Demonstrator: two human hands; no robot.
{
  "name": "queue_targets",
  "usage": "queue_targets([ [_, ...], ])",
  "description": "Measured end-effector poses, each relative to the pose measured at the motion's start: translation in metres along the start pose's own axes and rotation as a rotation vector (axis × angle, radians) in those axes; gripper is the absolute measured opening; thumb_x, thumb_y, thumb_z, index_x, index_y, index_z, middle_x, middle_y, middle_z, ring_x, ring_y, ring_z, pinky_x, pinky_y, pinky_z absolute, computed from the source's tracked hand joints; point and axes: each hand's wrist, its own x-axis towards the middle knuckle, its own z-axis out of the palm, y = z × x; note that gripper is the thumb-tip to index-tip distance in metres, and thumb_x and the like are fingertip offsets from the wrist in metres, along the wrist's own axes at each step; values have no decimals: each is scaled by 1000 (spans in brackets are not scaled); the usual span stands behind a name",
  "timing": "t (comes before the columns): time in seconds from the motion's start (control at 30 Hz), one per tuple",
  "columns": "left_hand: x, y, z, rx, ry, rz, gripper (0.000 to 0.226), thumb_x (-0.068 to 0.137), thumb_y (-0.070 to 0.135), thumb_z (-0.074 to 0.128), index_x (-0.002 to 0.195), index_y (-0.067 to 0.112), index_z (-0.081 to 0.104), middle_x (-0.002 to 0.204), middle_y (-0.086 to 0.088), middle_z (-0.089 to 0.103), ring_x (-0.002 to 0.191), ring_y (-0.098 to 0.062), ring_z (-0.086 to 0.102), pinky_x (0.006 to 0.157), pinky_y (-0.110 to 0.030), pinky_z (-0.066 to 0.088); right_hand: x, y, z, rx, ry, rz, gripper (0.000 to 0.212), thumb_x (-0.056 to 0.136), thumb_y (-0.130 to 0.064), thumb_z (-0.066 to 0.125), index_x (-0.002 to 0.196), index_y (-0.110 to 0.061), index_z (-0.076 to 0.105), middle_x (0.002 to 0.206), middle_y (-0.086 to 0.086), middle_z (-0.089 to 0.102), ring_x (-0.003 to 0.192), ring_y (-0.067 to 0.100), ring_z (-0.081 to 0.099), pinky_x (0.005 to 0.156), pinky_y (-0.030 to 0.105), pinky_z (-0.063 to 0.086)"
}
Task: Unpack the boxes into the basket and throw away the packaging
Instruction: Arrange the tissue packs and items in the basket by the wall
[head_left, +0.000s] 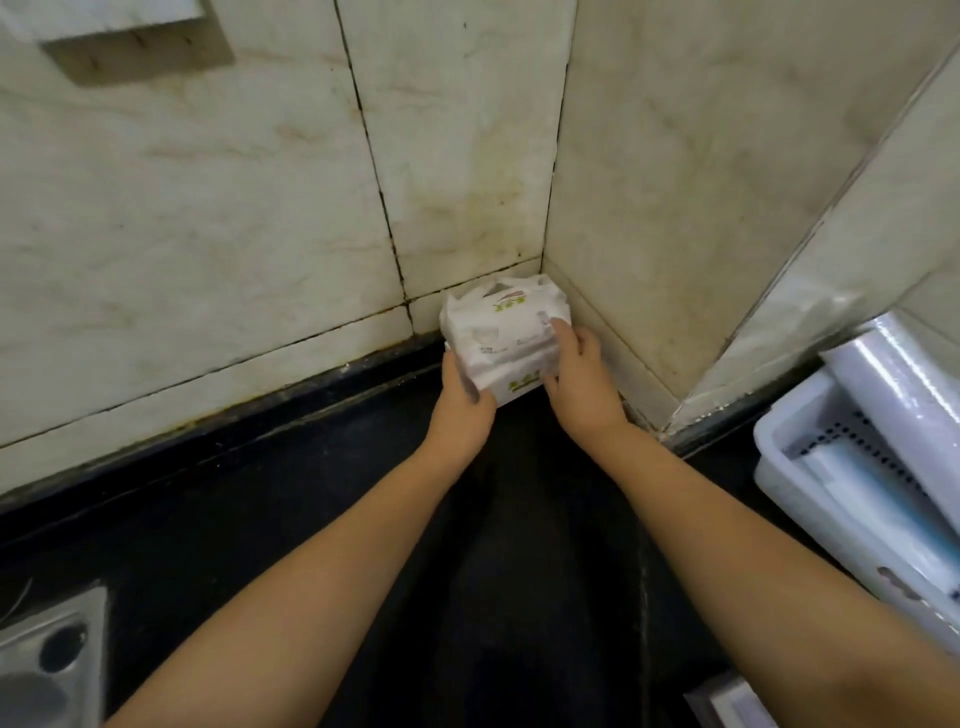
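a wrapped white pack (501, 338) is gripped by the fingers of both the left hand (464, 397) and right hand (582, 382) in the corner; the basket (789, 457) is already partly filled.

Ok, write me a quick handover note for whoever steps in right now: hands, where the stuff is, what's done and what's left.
Left hand: grip on the near left side of the white pack.
Right hand: grip on the pack's right side, fingers over its top.
Pack: in the wall corner at the back of the dark counter, still wrapped.
Basket: white, at the right edge, already holding a clear film roll and other items.
Done: some items are in the basket.
Left: bring the pack over, unwrap it into the basket, bin the wrapping. No bin in view.
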Motion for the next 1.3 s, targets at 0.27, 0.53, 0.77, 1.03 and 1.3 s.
queue_targets([
  [0.27,-72,36,36,195,-129,138,56,93,9,47,143,21,26,143,-7,37,126,-16,40,103,-28,35,-123,6,-102,-129,110,-50,37,92,-13,50,129,-13,48,130,8,49,104,20,57,90,31,47],
  [0.53,-131,66,143,312,-490,428,34,91,5,45,124,14,53,123,-5,56,112,-12,51,95,-21,37,-200,106,-214,-206,136,447,34,93,-4,42,119,-8,64,125,10,64,114,26,59,97,30,42],
  [0.77,-108,65,217,502,-562,476,27,92,11,43,105,16,66,111,-1,66,95,-10,57,82,-20,41,-176,181,-205,-279,-221,504,38,96,-17,37,132,-6,47,132,16,56,115,32,54,98,35,39],
  [1.03,-76,78,287,1163,-810,411,35,96,11,36,119,3,61,126,-14,60,113,-27,56,99,-38,43,-173,220,-181,-631,-297,381,59,92,-17,48,144,-5,23,132,21,52,113,36,54,96,42,44],
  [1.3,-55,67,329,1365,-1012,399,35,98,13,39,132,10,49,130,-12,55,113,-28,54,102,-39,42,-180,215,-202,-542,-177,313,47,86,-4,53,129,-6,36,102,16,64,84,33,63,64,40,50],
])
